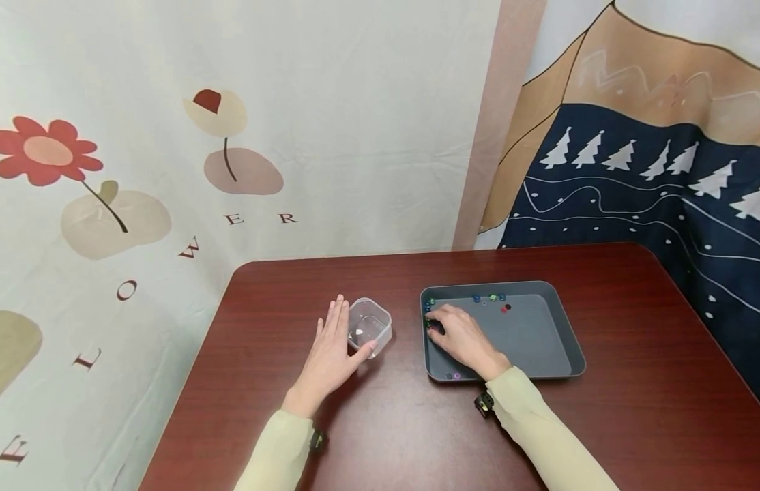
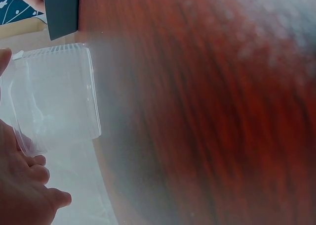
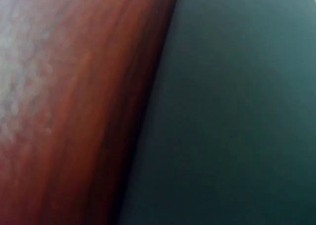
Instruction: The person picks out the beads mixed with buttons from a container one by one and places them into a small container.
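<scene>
My left hand (image 1: 328, 351) holds a clear plastic container (image 1: 369, 326) on the table, long fingers along its left side and thumb across the near side. In the left wrist view, the container (image 2: 54, 99) stands between the thumb and the other fingers (image 2: 29, 170). My right hand (image 1: 466, 337) reaches into a grey tray (image 1: 521, 348), its fingertips down at the left wall. There, thumb and index finger stay apart around small coloured beads (image 1: 428, 308), some hidden under the hand. Only the tray's blurred outer wall (image 3: 222, 116) and the table show in the right wrist view.
Blue and green beads (image 1: 493, 297) lie along the tray's far wall, with red and black ones (image 1: 505, 308) just nearer. A purple bead (image 1: 457, 376) sits at the near left corner. A printed curtain (image 1: 355, 136) hangs behind the brown table (image 1: 263, 307).
</scene>
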`<state>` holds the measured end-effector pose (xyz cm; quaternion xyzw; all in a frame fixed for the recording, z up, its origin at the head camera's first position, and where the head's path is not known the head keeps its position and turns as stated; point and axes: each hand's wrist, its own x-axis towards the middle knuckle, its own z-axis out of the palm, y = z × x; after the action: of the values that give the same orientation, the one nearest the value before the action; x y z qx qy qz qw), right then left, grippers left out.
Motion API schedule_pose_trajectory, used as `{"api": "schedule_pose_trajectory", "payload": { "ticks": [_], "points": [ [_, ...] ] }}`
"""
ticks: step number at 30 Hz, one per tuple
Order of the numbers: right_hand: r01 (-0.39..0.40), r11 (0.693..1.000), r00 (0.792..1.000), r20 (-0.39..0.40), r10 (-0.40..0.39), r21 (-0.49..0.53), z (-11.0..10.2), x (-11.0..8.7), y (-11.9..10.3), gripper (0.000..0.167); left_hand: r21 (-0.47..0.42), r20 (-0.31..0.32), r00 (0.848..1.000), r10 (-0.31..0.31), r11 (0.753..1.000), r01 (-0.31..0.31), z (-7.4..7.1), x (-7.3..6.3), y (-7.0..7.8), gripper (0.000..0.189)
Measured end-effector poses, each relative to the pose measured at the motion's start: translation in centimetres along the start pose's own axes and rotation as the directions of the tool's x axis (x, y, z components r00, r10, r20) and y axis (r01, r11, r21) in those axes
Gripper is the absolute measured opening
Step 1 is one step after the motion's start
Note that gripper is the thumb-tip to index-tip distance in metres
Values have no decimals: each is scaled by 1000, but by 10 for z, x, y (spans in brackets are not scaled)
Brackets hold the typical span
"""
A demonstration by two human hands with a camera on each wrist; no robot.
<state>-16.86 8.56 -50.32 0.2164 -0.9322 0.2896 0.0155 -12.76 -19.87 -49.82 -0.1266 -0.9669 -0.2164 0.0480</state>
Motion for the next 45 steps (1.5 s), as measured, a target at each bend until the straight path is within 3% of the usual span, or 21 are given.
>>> {"api": "schedule_pose_trajectory", "payload": {
  "ticks": [28,45],
  "points": [
    [-12,997,1000,27,14,-75,3,4,-3,21,-8,5,1000,5,1000,-5,0,0,1,100],
    [-15,999,1000,-3,15,-48,2,0,-6,15,-27,13,1000,1,1000,-1,1,1,-1,101]
  ]
}}
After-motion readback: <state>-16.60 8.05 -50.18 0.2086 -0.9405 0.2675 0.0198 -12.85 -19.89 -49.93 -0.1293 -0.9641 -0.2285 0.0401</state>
